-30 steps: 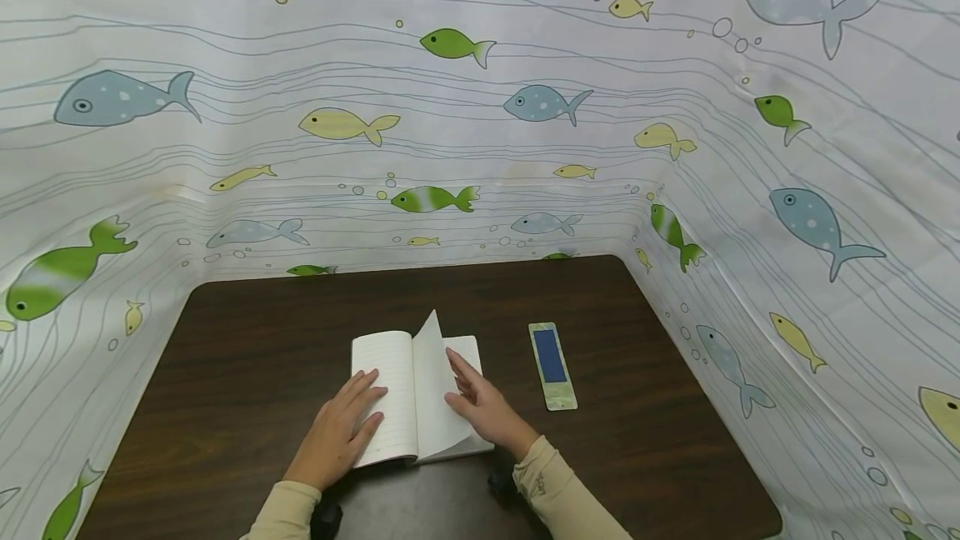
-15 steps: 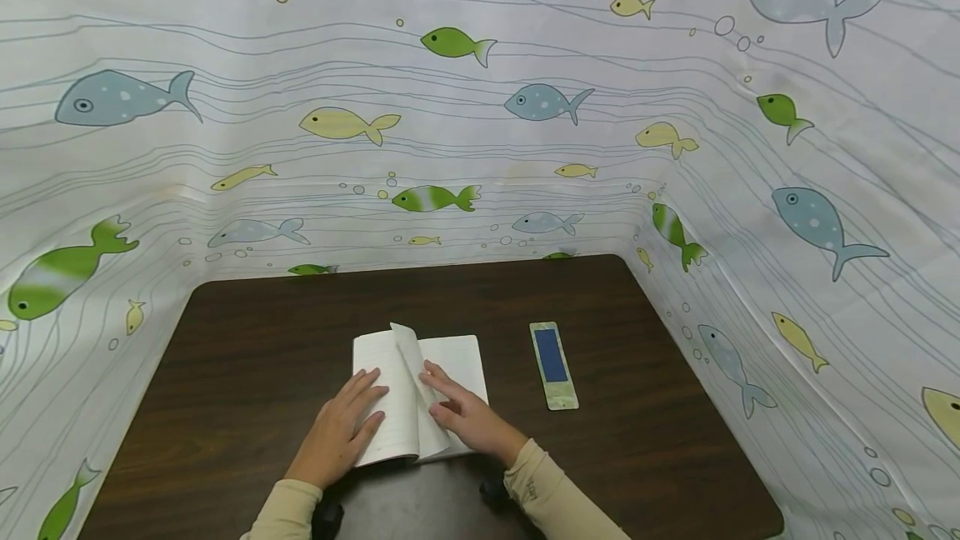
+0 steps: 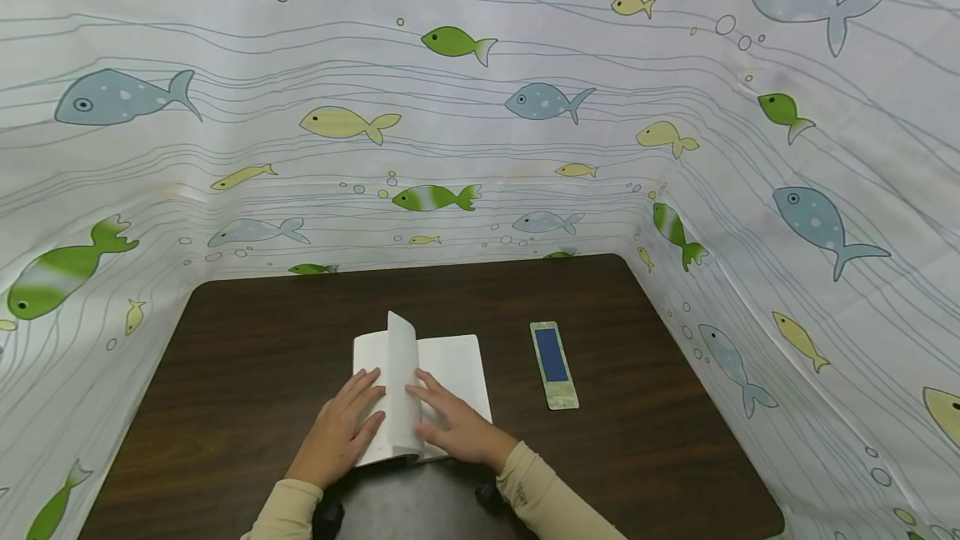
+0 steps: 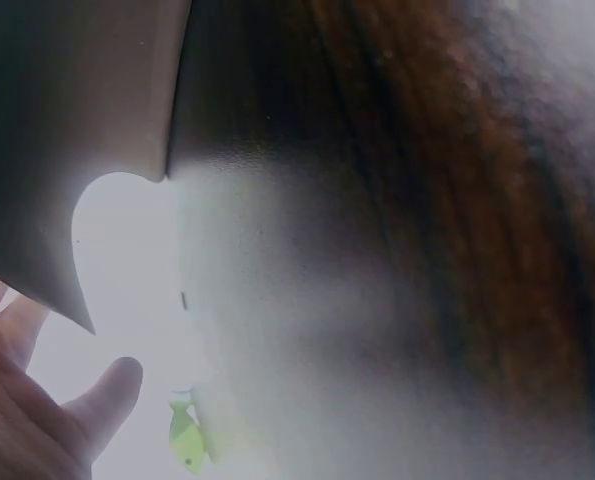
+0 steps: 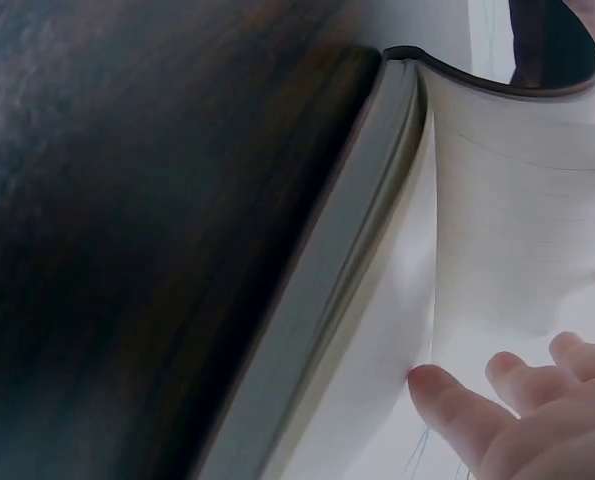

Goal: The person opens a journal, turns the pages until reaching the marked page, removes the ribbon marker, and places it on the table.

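An open notebook [image 3: 453, 365] with lined white pages lies near the front of the table. One page [image 3: 403, 357] stands raised and curved between its halves, leaning left. My left hand [image 3: 336, 432] rests on the left half with its fingers spread. My right hand [image 3: 461, 427] touches the raised page from the right, fingers extended and thumb low over the right half. In the right wrist view, the curved page [image 5: 527, 230] rises beside the fingertips. In the left wrist view, the dark cover [image 4: 67, 130] hides part of the left hand [image 4: 37, 400].
A narrow pale-green card or device with a blue panel [image 3: 551, 357] lies right of the notebook. The dark wood-grain table [image 3: 247, 357] is bordered by white fish-printed sheeting [image 3: 480, 140] at the back and sides.
The raised page has swung from the right toward the left half, and now stands curved over it. My right hand has moved left with the page. The left hand has stayed in place.
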Demonstrator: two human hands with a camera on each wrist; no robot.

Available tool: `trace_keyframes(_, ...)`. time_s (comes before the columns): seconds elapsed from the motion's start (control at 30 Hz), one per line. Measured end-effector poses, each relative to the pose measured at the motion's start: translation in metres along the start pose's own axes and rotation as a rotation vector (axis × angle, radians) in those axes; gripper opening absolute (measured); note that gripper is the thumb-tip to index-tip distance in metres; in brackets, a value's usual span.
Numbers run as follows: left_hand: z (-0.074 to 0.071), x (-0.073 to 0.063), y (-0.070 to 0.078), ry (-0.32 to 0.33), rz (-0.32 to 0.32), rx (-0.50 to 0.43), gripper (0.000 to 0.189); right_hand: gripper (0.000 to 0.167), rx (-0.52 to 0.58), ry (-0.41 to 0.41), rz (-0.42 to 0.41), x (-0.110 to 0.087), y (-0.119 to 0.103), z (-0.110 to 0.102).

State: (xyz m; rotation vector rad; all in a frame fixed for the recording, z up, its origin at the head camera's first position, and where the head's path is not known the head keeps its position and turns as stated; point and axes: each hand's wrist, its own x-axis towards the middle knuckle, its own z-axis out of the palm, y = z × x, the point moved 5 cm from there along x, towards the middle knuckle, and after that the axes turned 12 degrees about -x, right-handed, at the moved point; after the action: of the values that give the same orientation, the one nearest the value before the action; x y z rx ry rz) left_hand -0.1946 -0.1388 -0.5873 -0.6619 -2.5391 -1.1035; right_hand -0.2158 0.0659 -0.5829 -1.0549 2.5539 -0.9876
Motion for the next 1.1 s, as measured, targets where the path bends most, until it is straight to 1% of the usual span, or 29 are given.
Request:
trace_keyframes(0.17,-0.002,0.000,0.001,-0.004,0.012,0.030,0.043,0.057,-0.087,-0.022,-0.025,0.001,-0.002,0.006)
trace_keyframes(0.27,-0.002,-0.001,0.002,-0.015,-0.004,0.036,0.050,0.056,-0.133,-0.029,-0.041,0.001,-0.004,0.008)
trace_keyframes(0.5,-0.003,-0.002,0.001,-0.026,-0.045,0.000,0.061,0.053,-0.188,-0.062,-0.038,0.002,-0.009,0.011)
trace_keyframes(0.63,-0.003,-0.003,0.001,-0.015,-0.037,0.001,0.061,0.052,-0.217,-0.075,-0.041,0.001,-0.015,0.009)
trace_keyframes(0.77,-0.004,-0.003,0.000,0.006,-0.024,0.001,0.059,0.051,-0.270,-0.082,-0.057,0.001,-0.019,0.009)
trace_keyframes(0.83,-0.004,-0.004,0.000,0.017,-0.036,-0.024,0.057,0.051,-0.291,-0.085,-0.056,0.002,-0.020,0.009)
trace_keyframes(0.9,-0.005,-0.004,-0.001,0.030,-0.062,-0.055,0.051,0.051,-0.300,-0.088,-0.049,0.002,-0.020,0.010)
trace_keyframes(1.03,-0.008,-0.004,-0.003,0.080,-0.126,-0.180,0.042,0.051,-0.326,-0.085,-0.049,0.002,-0.020,0.011)
trace_keyframes(1.1,-0.010,-0.003,-0.004,0.098,-0.152,-0.246,0.044,0.051,-0.334,-0.083,-0.051,0.002,-0.020,0.011)
